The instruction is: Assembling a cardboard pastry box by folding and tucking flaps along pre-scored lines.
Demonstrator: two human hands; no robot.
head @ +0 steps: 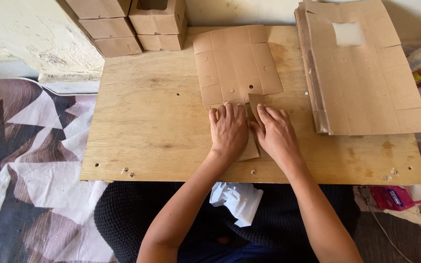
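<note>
A flat brown cardboard box blank lies on the plywood board, its near end under my hands. My left hand presses flat on the blank's near flap, fingers together and pointing away from me. My right hand lies palm down beside it, fingers spread over a narrow folded tab that sticks up between the two hands. A bit of the flap shows below my palms. Neither hand grips anything; both press down.
A thick stack of flat cardboard blanks sits at the board's right side. Several folded brown boxes are piled at the far left against the wall. Crumpled white paper lies on my lap. Packets and wrappers lie at the right edge; patterned cloth at the left.
</note>
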